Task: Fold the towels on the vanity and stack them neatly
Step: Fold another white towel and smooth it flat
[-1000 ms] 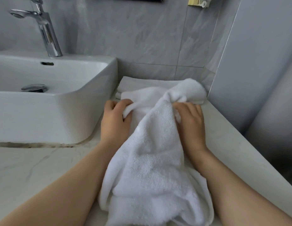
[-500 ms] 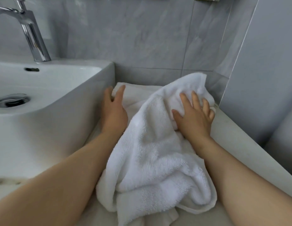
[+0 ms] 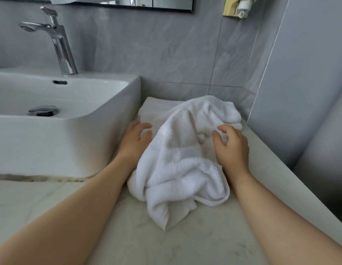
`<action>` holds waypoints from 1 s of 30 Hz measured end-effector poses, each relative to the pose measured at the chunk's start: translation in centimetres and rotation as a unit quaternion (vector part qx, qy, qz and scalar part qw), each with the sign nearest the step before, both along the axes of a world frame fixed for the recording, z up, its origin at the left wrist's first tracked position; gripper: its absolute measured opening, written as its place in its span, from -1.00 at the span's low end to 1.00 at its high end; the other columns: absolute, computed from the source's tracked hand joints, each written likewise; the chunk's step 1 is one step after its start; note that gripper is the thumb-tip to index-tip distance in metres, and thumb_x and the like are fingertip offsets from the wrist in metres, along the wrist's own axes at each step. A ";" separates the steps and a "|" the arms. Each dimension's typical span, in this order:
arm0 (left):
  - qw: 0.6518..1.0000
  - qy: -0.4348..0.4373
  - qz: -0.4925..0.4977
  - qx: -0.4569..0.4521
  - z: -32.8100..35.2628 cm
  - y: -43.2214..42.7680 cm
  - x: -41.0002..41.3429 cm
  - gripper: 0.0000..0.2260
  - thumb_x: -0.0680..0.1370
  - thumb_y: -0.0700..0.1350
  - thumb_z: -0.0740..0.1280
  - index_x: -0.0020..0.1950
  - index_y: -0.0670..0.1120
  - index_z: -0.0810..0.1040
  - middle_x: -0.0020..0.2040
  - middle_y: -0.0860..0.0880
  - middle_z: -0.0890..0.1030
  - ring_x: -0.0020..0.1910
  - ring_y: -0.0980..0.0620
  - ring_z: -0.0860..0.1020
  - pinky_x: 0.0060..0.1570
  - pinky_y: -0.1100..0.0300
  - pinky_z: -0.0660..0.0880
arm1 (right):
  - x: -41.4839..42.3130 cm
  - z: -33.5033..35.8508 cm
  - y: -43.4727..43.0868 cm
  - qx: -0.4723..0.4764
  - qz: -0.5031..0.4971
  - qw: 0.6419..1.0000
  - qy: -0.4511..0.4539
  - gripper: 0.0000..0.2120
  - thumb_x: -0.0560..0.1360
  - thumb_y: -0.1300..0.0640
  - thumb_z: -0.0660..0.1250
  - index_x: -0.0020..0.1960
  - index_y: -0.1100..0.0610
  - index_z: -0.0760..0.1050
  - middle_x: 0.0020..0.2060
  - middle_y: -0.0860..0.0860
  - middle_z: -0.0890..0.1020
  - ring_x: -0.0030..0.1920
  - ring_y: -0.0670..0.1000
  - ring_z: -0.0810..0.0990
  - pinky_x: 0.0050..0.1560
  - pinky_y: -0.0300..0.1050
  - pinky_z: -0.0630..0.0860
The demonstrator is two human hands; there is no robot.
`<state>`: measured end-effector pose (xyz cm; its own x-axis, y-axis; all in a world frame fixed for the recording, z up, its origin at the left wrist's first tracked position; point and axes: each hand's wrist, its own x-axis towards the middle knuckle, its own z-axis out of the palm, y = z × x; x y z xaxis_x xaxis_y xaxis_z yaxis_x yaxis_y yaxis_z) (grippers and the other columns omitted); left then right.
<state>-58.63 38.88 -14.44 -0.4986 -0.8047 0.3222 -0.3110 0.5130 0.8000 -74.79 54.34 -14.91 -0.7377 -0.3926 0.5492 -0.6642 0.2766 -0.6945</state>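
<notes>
Head view:
- Left hand (image 3: 134,138): the forearm reaches forward from the lower left, along the front wall of the sink (image 3: 74,142). The hand lies palm down at the left edge of the crumpled towel (image 3: 177,161). Its fingers are relaxed and slightly bent, with the thumb toward the cloth. It has hold of nothing.
- Right hand (image 3: 232,147): the forearm reaches forward from the lower right. The hand is palm down over the right side of the crumpled towel. Its fingers are loosely curved, thumb and forefinger are apart, and no cloth is pinched between them. Whether the fingertips touch the cloth cannot be told.
- Crumpled towel: white terry, lying in a loose heap on the vanity top (image 3: 214,238), between the two hands. Its far end rests on the folded towel (image 3: 150,109).
- Folded towel: white, flat, against the tiled back wall, just beside the sink's right wall.
- Faucet (image 3: 60,46): chrome, upright behind the basin, spout pointing left.
- Drain (image 3: 43,110): chrome, in the basin floor.
- Wall fitting (image 3: 236,6): yellow and white, at the top edge; any marking on it is too small to read.
</notes>
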 end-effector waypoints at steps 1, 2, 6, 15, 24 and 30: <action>1.000 0.006 0.002 0.006 0.1 0.7 0.7 -0.77 0.59 -0.13 0.18 0.21 -0.07 0.51 0.37 -0.01 0.36 0.17 0.11 0.39 0.14 0.29 0.25 | 0.6 -0.1 0.7 -0.012 0.002 1.000 -0.012 -0.75 0.54 0.05 0.26 0.16 0.14 0.53 0.10 0.04 0.58 0.16 0.13 0.45 0.19 0.03 0.37; 1.000 0.012 0.007 0.016 0.0 1.3 1.3 -0.78 0.57 -0.13 0.18 0.16 -0.06 0.54 0.29 0.00 0.43 0.11 0.11 0.44 0.12 0.24 0.32 | 1.2 -0.1 1.4 -0.024 0.002 0.999 -0.024 -0.76 0.54 0.05 0.26 0.12 0.15 0.54 0.05 0.04 0.59 0.13 0.12 0.47 0.16 0.04 0.39; 0.997 0.039 0.020 0.057 0.0 3.9 3.5 -0.81 0.54 -0.10 0.19 -0.02 0.00 0.60 0.02 0.04 0.60 0.02 0.05 0.54 0.10 0.10 0.47 | 3.6 0.2 4.0 -0.077 0.019 0.996 -0.041 -0.73 0.48 -0.07 0.18 -0.03 0.07 0.54 -0.14 -0.06 0.58 0.01 0.09 0.53 0.05 -0.01 0.45; 0.991 0.001 -0.101 0.086 -0.2 8.0 6.6 -0.75 0.52 0.24 0.19 0.03 0.14 0.52 -0.02 0.12 0.61 0.00 0.12 0.55 0.01 0.25 0.40 | 9.4 -0.1 7.1 0.159 0.166 0.967 0.106 -0.43 0.33 -0.18 0.25 0.34 -0.14 0.34 0.19 -0.24 0.48 0.12 -0.15 0.37 0.10 -0.19 0.16; 0.998 -0.041 -0.015 -0.050 -0.2 9.4 6.9 -0.87 0.54 0.02 0.30 -0.16 0.01 0.47 -0.30 0.11 0.53 -0.26 0.09 0.48 -0.25 0.23 0.39 | 8.7 -0.2 7.7 0.030 -0.014 0.995 0.093 -0.69 0.37 0.13 0.44 0.09 0.07 0.51 -0.01 -0.01 0.54 0.03 0.07 0.47 -0.03 -0.09 0.33; 0.989 0.142 0.000 0.040 0.4 9.7 7.1 -0.89 0.56 -0.05 0.28 -0.16 0.11 0.45 -0.24 0.15 0.53 -0.25 0.22 0.48 -0.27 0.36 0.35 | 9.8 -0.8 7.7 0.036 0.177 0.981 0.069 -0.82 0.32 0.30 0.39 -0.22 0.08 0.43 -0.38 -0.18 0.44 -0.32 -0.16 0.44 -0.24 -0.19 0.44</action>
<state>-51.50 48.55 -14.06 -0.3969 -0.8337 0.3839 -0.0691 0.4442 0.8933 -65.01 62.03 -15.72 -0.4688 -0.6523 0.5956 -0.8137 0.0565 -0.5786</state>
